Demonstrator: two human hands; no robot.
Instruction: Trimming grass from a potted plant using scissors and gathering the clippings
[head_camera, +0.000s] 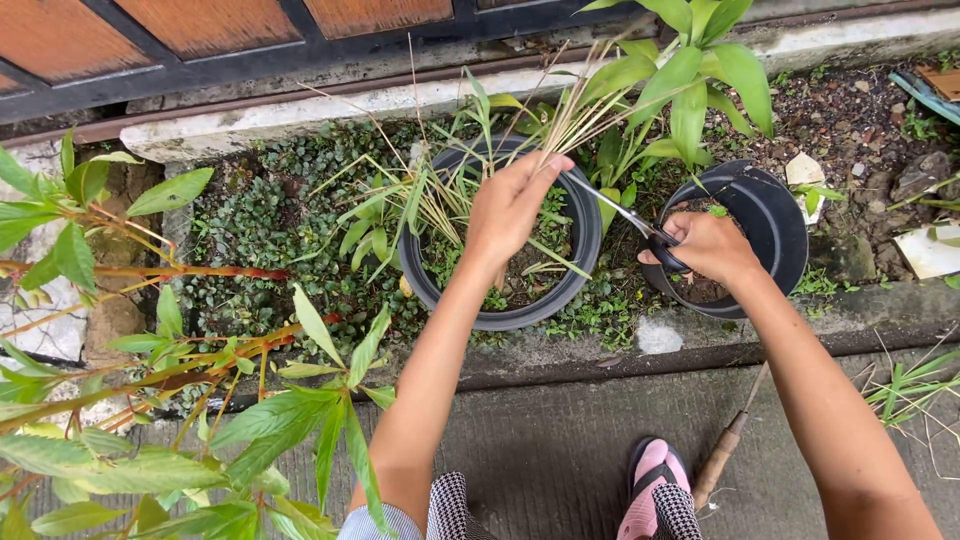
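Crowding the left hand (510, 208), dry stalks (585, 100) overhang the black pot (580, 262)

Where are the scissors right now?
The scissors are in the right hand, right of centre, blades reaching toward the grass stalks the left hand grips above the black pot.

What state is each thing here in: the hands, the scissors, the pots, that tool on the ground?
Left hand: closed around a bunch of dry grass stalks, holding them up.
Right hand: gripping the scissors, blades at the stalks below the left hand; open or closed, cannot tell.
Left pot: upright, grassy plant inside.
Right pot: tipped toward the camera.
Wooden-handled tool: lying on the pavement, untouched.
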